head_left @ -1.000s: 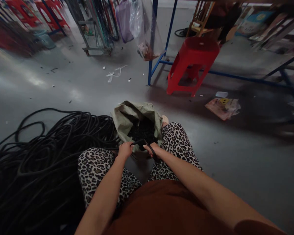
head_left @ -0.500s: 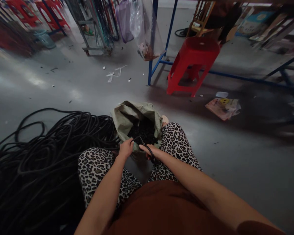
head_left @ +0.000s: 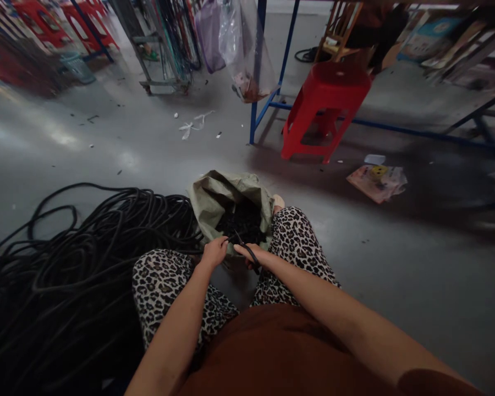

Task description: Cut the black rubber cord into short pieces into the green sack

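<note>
My left hand [head_left: 215, 252] is closed on a black rubber cord near its end, just over the near rim of an open green woven sack [head_left: 206, 201]. Scissors [head_left: 251, 254] with black handles are gripped in my right hand [head_left: 249, 254], their blades pointing up and left beside the cord's end. Inside the sack lie many short black cut pieces [head_left: 241, 220]. The cord trails left toward a large tangled heap of black cord [head_left: 107, 242] on the floor beside my left knee.
A red plastic stool [head_left: 328, 104] stands ahead by a blue metal table frame [head_left: 253, 121]. Clear plastic bags [head_left: 245, 55] hang from that frame. A wheeled rack [head_left: 160, 85] is at the far left, and a printed plastic packet [head_left: 375, 181] lies on the floor at right.
The length of cord sticking out past my left hand is shorter now. My left hand has shifted slightly right, closer to the scissors; my right hand stays nearly in place.
</note>
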Available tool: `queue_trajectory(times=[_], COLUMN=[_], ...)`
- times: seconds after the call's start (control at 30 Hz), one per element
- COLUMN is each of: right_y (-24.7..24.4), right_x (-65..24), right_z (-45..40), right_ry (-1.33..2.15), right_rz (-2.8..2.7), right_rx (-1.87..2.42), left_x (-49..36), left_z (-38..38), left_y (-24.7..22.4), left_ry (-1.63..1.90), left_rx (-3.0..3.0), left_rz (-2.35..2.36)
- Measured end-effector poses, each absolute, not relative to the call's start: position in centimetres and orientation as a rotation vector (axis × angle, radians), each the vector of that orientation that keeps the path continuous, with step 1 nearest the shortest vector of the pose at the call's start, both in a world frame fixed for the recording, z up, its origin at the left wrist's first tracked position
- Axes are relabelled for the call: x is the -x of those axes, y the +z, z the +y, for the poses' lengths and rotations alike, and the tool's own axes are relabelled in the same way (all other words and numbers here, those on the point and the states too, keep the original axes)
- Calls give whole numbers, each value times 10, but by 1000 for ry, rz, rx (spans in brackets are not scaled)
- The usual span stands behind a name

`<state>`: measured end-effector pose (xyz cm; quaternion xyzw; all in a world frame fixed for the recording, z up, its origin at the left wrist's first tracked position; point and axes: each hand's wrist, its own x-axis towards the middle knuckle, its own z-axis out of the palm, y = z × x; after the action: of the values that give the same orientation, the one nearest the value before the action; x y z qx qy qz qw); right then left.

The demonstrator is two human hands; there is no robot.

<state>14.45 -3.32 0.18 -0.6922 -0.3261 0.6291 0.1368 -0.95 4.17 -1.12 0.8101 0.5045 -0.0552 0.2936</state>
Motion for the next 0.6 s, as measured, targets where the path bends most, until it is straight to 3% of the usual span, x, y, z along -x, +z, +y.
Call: queue_trajectory(times=[0.6], right_y=[6], right_x=[-141], right_z=[-32], right_ry=[1812], right_rz=[-889], right_rx=[2031], left_x=[16], left_z=[44], left_y=[-25], left_ry=[-194], left_rx=[-2095], left_rz=[1283])
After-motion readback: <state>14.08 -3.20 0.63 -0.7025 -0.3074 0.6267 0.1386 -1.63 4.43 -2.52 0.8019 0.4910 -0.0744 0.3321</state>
